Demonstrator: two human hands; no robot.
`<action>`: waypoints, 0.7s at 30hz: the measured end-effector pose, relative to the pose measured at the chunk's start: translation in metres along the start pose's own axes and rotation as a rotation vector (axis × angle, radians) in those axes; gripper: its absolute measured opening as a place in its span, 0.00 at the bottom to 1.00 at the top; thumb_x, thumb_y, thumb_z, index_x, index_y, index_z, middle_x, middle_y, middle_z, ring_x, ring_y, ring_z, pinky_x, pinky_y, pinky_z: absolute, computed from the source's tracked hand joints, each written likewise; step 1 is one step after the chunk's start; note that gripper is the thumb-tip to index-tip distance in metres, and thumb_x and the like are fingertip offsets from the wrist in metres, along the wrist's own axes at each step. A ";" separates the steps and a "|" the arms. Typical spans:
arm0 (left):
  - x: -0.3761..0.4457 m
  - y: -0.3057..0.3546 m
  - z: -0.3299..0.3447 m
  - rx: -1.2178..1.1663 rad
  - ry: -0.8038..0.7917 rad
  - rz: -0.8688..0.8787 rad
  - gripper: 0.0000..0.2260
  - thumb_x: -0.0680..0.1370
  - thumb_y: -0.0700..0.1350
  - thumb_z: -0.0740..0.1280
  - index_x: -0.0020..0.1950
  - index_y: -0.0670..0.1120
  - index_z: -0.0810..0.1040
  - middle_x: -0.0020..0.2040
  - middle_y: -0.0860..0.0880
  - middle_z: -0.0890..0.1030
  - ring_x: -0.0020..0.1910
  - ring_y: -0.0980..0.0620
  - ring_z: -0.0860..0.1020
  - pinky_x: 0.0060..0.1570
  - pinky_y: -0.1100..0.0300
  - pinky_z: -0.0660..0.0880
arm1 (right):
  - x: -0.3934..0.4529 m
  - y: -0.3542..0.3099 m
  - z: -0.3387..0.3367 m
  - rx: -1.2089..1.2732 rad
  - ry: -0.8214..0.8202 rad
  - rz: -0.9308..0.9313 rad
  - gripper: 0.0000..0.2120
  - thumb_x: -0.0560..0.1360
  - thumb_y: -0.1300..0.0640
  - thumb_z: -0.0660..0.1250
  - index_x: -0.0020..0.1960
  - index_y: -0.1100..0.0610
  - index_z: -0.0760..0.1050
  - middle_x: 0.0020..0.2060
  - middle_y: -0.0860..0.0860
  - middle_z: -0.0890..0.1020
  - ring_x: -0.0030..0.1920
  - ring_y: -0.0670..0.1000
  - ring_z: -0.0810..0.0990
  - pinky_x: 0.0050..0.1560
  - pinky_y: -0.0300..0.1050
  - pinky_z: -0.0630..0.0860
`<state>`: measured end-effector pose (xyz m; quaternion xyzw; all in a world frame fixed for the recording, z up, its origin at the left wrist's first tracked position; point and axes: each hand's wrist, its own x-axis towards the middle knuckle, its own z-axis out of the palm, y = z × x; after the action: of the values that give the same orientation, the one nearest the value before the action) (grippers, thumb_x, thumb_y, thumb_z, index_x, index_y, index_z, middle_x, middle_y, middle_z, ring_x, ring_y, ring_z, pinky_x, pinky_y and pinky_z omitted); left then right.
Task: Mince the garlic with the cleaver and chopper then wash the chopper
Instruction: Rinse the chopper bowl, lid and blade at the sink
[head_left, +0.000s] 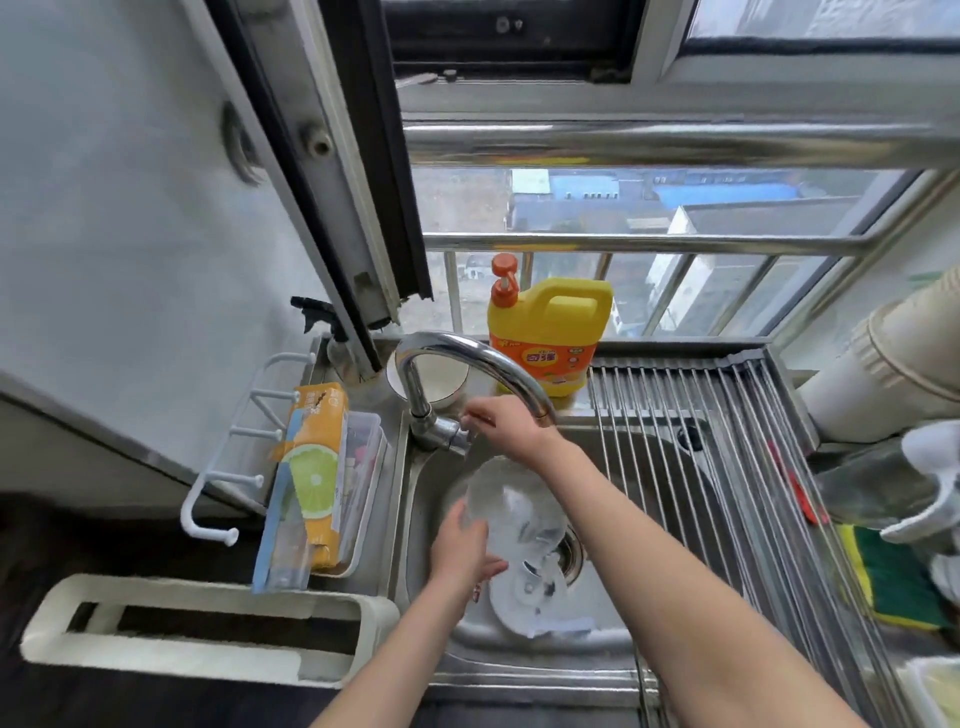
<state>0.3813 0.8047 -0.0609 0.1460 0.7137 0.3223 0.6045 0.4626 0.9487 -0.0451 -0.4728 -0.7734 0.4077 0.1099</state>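
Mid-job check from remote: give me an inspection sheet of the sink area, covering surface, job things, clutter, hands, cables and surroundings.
Surface: stainless steel sink, with a roll-up steel drying rack over its right part.
Job's things: clear plastic chopper bowl held over the basin; white round chopper lid lying in the basin.
Clutter: yellow dish soap jug, green and yellow sponge, lemon-print orange box.
Hands: left hand holds the bowl; right hand is at the lever of the chrome curved tap.
Cables: nothing seen.
Surroundings: window with steel bars, rooftops outside.
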 end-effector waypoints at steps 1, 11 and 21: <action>-0.002 0.002 0.000 0.006 -0.007 0.029 0.22 0.80 0.37 0.56 0.73 0.52 0.65 0.58 0.48 0.74 0.42 0.40 0.82 0.47 0.48 0.81 | -0.002 0.006 -0.003 -0.017 0.003 -0.027 0.06 0.77 0.53 0.63 0.43 0.52 0.77 0.37 0.45 0.80 0.41 0.46 0.78 0.48 0.49 0.76; -0.013 0.010 -0.006 0.028 -0.088 -0.005 0.23 0.78 0.36 0.55 0.72 0.50 0.67 0.56 0.50 0.74 0.48 0.39 0.81 0.36 0.57 0.81 | -0.047 0.025 -0.014 -0.052 -0.017 0.002 0.10 0.79 0.56 0.63 0.57 0.49 0.80 0.55 0.47 0.82 0.56 0.47 0.78 0.60 0.45 0.73; -0.002 0.025 0.019 0.040 -0.105 0.012 0.16 0.79 0.38 0.56 0.63 0.52 0.71 0.48 0.52 0.73 0.35 0.44 0.78 0.41 0.55 0.80 | -0.089 0.045 -0.021 0.241 0.043 0.504 0.16 0.81 0.47 0.53 0.63 0.49 0.72 0.54 0.53 0.78 0.53 0.56 0.77 0.49 0.55 0.79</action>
<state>0.3954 0.8275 -0.0448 0.1788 0.6863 0.3034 0.6364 0.5500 0.8966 -0.0454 -0.6424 -0.5747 0.5011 0.0769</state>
